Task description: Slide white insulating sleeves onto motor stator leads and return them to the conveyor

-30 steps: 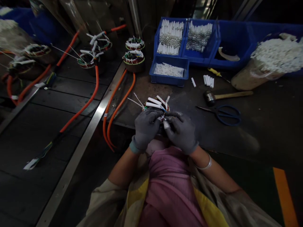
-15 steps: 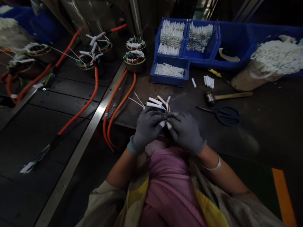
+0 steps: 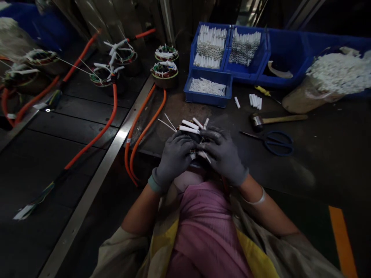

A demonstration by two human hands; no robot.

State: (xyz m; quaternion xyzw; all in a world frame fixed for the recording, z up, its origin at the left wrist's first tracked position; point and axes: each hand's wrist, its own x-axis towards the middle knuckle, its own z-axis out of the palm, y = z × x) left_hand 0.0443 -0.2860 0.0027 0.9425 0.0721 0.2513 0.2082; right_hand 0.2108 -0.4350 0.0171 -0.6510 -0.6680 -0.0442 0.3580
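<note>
A motor stator [image 3: 189, 129] with white insulating sleeves and thin white cord ends sticking up sits at the bench's near edge, largely covered by my gloved hands. My left hand [image 3: 176, 155] wraps the stator's left side, fingers bent inward over its windings. On the opposite side, my right hand [image 3: 224, 155] has its fingers curled over the rim and the leads there. Between the hands a part of the ring's near side shows, with a few white sleeves angled toward me. What exactly the fingertips pinch is hidden.
Blue bins [image 3: 210, 46] of white sleeves and a small blue tray [image 3: 208, 99] stand behind. Scissors [image 3: 278, 143], a mallet [image 3: 278, 119] and a yellow-handled tool [image 3: 263, 90] lie right, near a bag [image 3: 301, 92] of white pieces. Stators with orange cables [image 3: 108, 123] stand left.
My hands have moved slightly apart, and my right hand's fingers now reach farther over the stator's right side. More of its near side shows. Cabled stators at left have shifted slightly left in view.
</note>
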